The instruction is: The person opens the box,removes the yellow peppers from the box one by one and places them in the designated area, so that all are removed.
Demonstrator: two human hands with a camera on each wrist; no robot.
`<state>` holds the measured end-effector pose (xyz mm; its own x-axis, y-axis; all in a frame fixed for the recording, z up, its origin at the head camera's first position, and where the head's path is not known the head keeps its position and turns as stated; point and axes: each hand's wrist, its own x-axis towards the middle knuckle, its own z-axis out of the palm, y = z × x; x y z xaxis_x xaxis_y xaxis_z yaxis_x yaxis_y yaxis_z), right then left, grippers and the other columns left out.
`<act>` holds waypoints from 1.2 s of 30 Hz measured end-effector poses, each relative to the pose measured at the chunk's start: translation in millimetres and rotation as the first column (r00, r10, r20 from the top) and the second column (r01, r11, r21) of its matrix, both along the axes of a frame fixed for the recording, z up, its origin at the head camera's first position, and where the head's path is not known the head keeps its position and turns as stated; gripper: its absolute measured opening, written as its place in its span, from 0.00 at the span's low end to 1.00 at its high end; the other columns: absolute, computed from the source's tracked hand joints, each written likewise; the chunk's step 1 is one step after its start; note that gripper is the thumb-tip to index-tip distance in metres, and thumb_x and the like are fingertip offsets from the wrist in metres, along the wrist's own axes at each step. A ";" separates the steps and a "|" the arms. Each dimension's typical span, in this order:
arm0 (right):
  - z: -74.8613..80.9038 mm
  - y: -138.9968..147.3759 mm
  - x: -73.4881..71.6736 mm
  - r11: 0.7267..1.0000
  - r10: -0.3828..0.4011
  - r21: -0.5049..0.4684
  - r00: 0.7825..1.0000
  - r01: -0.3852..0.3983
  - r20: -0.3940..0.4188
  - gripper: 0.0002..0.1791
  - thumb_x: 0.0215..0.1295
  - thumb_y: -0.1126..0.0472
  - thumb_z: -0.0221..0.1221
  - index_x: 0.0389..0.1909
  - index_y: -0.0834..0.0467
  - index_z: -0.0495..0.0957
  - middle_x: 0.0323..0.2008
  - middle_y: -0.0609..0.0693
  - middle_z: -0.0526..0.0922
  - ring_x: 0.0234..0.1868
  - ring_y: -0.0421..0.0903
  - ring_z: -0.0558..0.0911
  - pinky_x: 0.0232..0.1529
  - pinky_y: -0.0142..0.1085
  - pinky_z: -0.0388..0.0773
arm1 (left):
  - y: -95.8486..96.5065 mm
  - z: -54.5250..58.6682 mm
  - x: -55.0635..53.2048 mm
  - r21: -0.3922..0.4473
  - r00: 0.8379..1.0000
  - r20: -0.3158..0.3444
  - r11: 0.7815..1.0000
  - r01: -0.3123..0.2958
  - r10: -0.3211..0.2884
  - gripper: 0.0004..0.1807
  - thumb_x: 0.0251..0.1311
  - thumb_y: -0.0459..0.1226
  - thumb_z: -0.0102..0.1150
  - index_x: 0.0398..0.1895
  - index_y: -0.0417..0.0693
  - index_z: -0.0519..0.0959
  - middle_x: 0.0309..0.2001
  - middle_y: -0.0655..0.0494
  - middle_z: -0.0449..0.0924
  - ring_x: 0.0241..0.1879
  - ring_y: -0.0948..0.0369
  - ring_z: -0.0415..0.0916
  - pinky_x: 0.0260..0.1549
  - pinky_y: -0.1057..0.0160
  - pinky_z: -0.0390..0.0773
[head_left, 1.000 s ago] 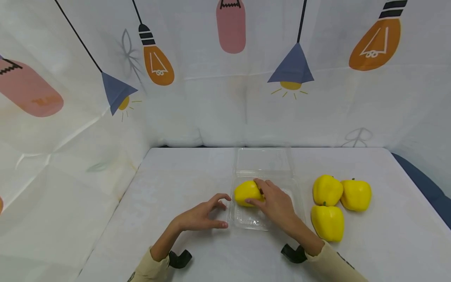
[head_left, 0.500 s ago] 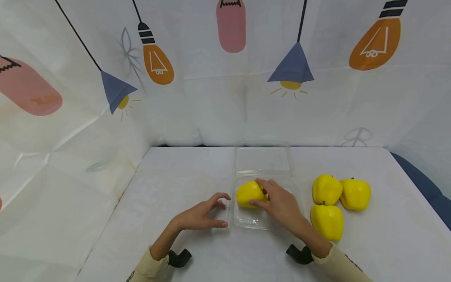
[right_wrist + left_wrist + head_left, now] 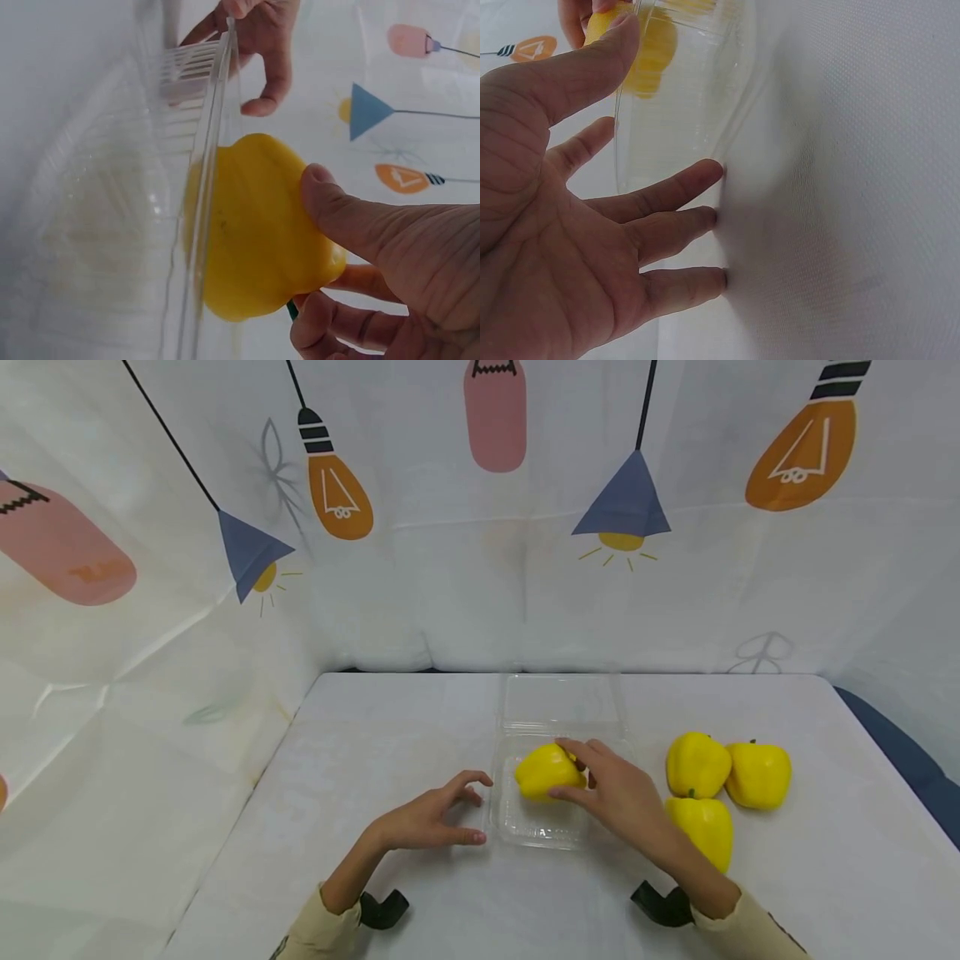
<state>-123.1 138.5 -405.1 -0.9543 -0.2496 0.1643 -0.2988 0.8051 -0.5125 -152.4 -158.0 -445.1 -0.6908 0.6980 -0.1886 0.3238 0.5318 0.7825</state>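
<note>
My right hand (image 3: pixel 618 789) pinches a yellow bell pepper (image 3: pixel 546 772) between thumb and fingers over the clear plastic container (image 3: pixel 525 839). In the right wrist view the pepper (image 3: pixel 259 232) overlaps the container's rim (image 3: pixel 201 217), and a bit of green stem shows by the fingers. Beside the container's left edge, my left hand (image 3: pixel 431 817) holds nothing, its fingers spread and lightly bent. The left wrist view shows that hand's fingertips (image 3: pixel 709 217) down at the white table surface, with its thumb in front of the container's wall (image 3: pixel 667 127).
Three more yellow bell peppers (image 3: pixel 697 766) are grouped on the table (image 3: pixel 390 727) to the right of the container. The container's lid (image 3: pixel 558 700) lies folded back toward the rear edge. Behind the table hangs a white cloth (image 3: pixel 450 585) printed with lamps.
My right hand has shifted to the right with the bell pepper, from the container's left part toward its middle. The left hand has stayed where it was.
</note>
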 end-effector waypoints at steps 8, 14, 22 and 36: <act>12.7 14.8 4.1 0.999 0.033 0.011 0.999 -0.033 0.022 0.36 0.53 0.36 0.62 0.63 0.45 0.69 0.38 0.41 0.74 0.30 0.38 0.69 0.24 0.29 0.67 | -0.6 -0.6 0.3 0.010 1.000 0.005 1.000 0.002 -0.002 0.40 0.54 0.52 0.64 0.66 0.65 0.53 0.57 0.54 0.73 0.61 0.56 0.65 0.60 0.45 0.61; 18.3 29.4 5.2 0.999 0.030 0.029 0.999 -0.031 0.020 0.36 0.52 0.34 0.61 0.63 0.41 0.69 0.38 0.39 0.73 0.30 0.38 0.70 0.24 0.28 0.67 | -1.1 -0.5 0.9 0.011 1.000 -0.004 1.000 -0.004 0.004 0.40 0.54 0.53 0.64 0.66 0.65 0.53 0.56 0.53 0.73 0.61 0.55 0.65 0.60 0.44 0.61; 22.4 50.7 8.3 0.999 0.012 0.040 0.999 -0.014 0.053 0.38 0.52 0.32 0.59 0.63 0.41 0.68 0.39 0.40 0.73 0.30 0.39 0.69 0.23 0.29 0.66 | 0.1 -1.1 0.8 0.011 1.000 -0.001 1.000 -0.003 0.003 0.41 0.54 0.54 0.64 0.67 0.63 0.53 0.56 0.52 0.73 0.62 0.56 0.64 0.59 0.44 0.61; 28.4 80.8 13.5 0.998 -0.003 0.062 0.998 -0.001 0.064 0.38 0.49 0.32 0.62 0.62 0.41 0.69 0.36 0.41 0.73 0.30 0.40 0.69 0.23 0.29 0.66 | 0.1 -3.4 0.4 0.015 1.000 0.001 1.000 -0.005 0.005 0.40 0.54 0.54 0.63 0.67 0.64 0.53 0.56 0.54 0.72 0.62 0.56 0.64 0.59 0.44 0.61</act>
